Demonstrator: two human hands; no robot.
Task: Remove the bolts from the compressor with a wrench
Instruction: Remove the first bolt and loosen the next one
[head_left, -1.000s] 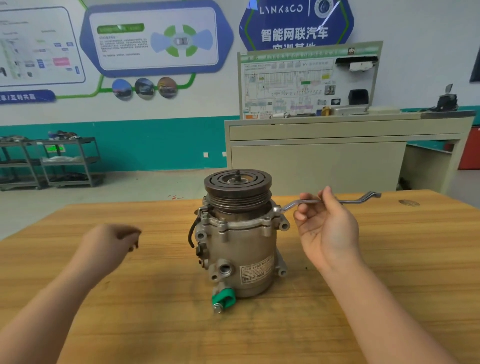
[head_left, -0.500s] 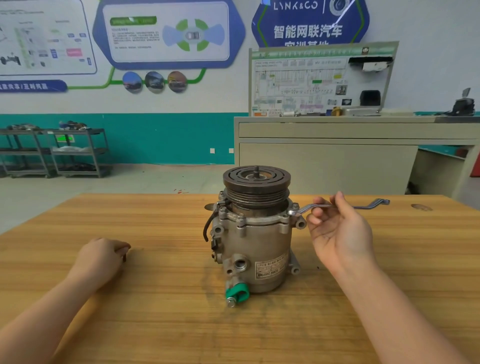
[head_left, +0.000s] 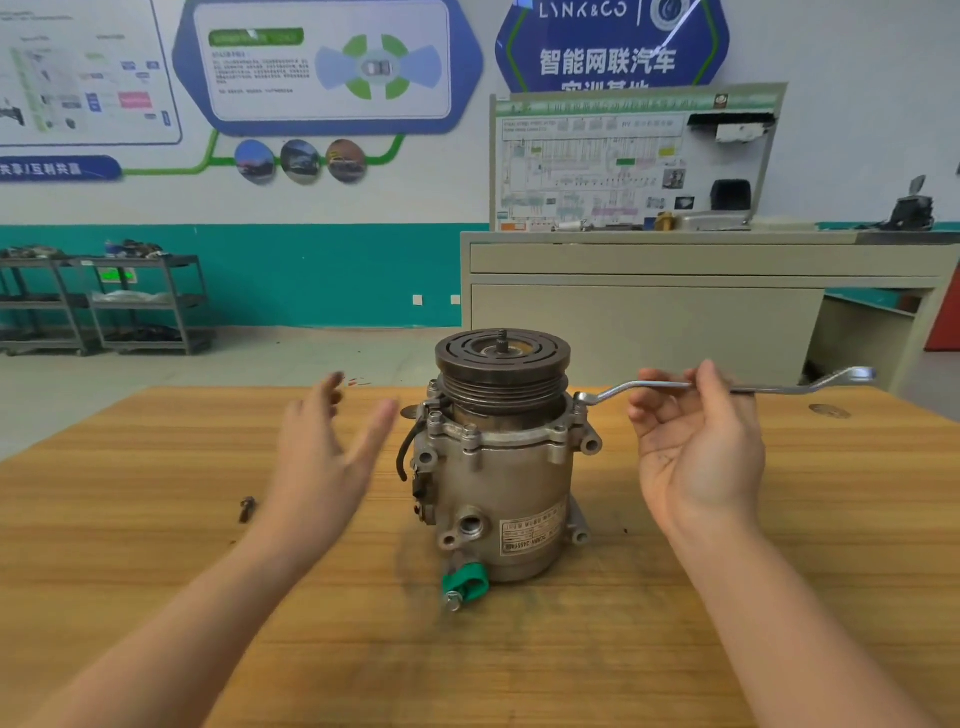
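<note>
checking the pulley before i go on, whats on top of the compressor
A dark grooved pulley caps the compressor, a threaded shaft stub poking from its centre. What lies under the pulley is covered.

Upright compressor (head_left: 501, 467), wrench (head_left: 727, 387) on upper bolt (head_left: 580, 399)

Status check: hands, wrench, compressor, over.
Left hand open beside compressor. Right hand pinches wrench, ring end on right-side flange bolt. One loose bolt on table. Nothing blocking.

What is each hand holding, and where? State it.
The right hand pinches the silver offset ring wrench mid-shank, its end on the grey metal compressor. The left hand holds nothing.
</note>
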